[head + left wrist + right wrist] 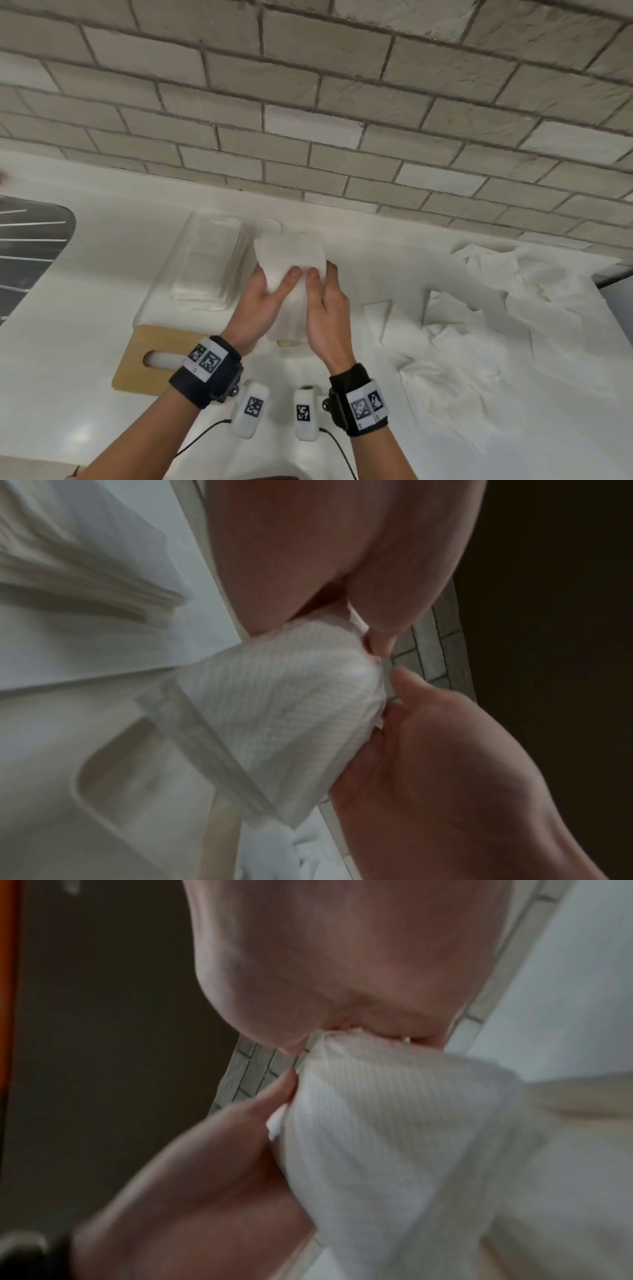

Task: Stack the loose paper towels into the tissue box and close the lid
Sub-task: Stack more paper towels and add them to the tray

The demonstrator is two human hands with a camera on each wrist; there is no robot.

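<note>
Both hands hold one folded white paper towel (291, 260) up over the white counter, thumbs on top and side by side. My left hand (274, 286) grips its left side and my right hand (322, 275) its right side. Close up, the ribbed paper towel (274, 710) is pinched by the left hand (318, 582). The right wrist view shows the same paper towel (394, 1123) under the right hand (342, 969). Just left of the hands the clear tissue box (161, 274) stands open, with a stack of towels (209, 270) inside. Its wooden lid (144, 342), with an oval slot, lies flat in front of it.
Loose paper towels (479, 329) are spread over the right half of the counter. Two small white tagged devices (248, 411) with cables lie near the front edge. A dark ribbed surface (27, 246) is at the far left. A brick wall (308, 102) backs the counter.
</note>
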